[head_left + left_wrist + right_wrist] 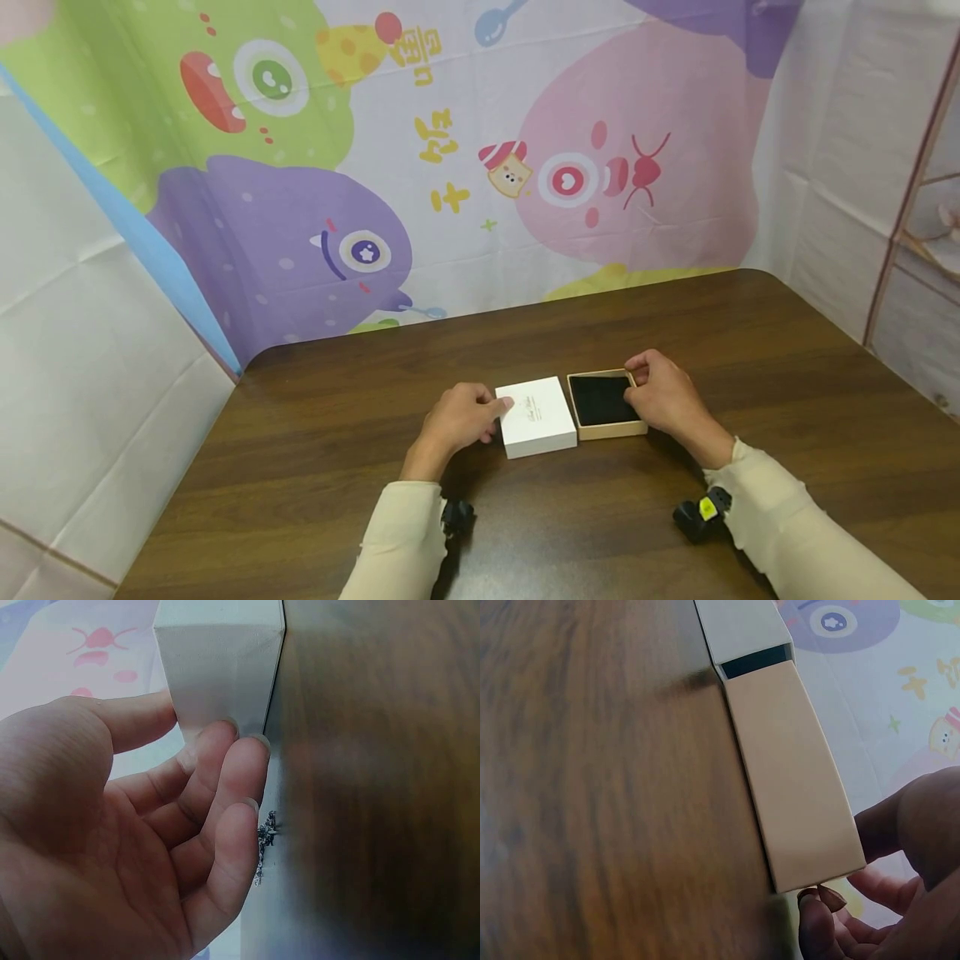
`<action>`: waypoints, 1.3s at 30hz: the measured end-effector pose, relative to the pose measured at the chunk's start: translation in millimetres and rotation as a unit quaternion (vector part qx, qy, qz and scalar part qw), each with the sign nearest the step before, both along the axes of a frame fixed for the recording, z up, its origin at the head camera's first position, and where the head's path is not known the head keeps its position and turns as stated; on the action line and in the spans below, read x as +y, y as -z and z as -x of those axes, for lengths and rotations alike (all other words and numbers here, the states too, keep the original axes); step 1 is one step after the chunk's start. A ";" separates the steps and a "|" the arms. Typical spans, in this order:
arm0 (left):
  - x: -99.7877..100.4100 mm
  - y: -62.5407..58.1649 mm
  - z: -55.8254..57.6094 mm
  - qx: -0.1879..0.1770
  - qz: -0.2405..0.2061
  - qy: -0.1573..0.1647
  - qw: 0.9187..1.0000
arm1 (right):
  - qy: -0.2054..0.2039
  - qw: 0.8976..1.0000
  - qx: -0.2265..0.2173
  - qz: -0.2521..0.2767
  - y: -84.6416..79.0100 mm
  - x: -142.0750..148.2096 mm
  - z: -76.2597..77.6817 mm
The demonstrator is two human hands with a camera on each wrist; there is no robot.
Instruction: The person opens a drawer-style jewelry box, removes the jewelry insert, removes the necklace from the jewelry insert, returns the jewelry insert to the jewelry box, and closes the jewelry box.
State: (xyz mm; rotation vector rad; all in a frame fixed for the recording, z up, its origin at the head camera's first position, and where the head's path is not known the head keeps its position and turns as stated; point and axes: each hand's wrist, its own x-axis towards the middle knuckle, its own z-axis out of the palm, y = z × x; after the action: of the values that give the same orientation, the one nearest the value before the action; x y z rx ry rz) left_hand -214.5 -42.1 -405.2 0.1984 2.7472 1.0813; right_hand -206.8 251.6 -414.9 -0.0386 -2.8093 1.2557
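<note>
A white box cover with small gold lettering lies flat on the table. Just to its right is a tan box tray lined with a black pad. My left hand holds the cover at its left end, thumb on the top face and curled fingers against the end. With thumb inside and fingers outside, my right hand pinches the tray's right rim. In the right wrist view, the tray's long tan side faces the camera, and a dark strip shows between it and the cover.
The brown wood-grain table extends around both box parts. Behind it hangs a cloth printed with cartoon monsters. Pale panels stand at the left and right sides. A small black camera is strapped at the right wrist.
</note>
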 end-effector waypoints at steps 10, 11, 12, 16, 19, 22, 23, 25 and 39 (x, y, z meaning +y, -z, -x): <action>0.5 1.6 0.6 -0.002 -0.001 0.000 1.000 | 0.001 1.000 -0.004 -0.002 0.6 0.5 -0.7; 0.4 1.7 0.6 -0.003 -0.002 -0.001 1.000 | 0.001 1.000 -0.005 -0.001 0.5 0.3 -0.9; 0.3 1.8 0.6 -0.003 -0.002 -0.001 1.000 | 0.001 1.000 -0.006 0.000 0.4 0.2 -0.9; 0.0 1.7 0.6 -0.003 -0.003 -0.001 1.000 | 0.004 1.000 -0.001 0.003 -0.4 0.3 -1.3; -0.1 1.6 0.6 -0.001 -0.004 -0.001 1.000 | 0.007 1.000 0.003 0.006 -1.1 0.4 -1.6; -0.3 1.4 0.7 0.000 -0.004 0.001 1.000 | 0.010 1.000 0.003 0.008 -1.6 0.1 -1.7; -0.4 1.4 0.7 -0.001 -0.004 0.001 1.000 | 0.010 1.000 0.004 0.008 -1.7 0.0 -1.7; -0.4 1.3 0.7 -0.002 -0.004 0.000 1.000 | 0.011 1.000 0.005 0.008 -1.7 -0.3 -1.5; 0.0 1.4 0.9 -0.004 -0.004 -0.002 1.000 | 0.013 1.000 0.007 0.012 -1.5 -0.6 -1.9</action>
State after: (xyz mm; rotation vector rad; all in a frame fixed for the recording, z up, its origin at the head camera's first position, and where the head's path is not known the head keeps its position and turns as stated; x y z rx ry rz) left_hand -215.4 -42.1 -406.6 0.1893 2.7373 1.0903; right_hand -205.0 251.0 -413.4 -0.0671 -2.7729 1.2806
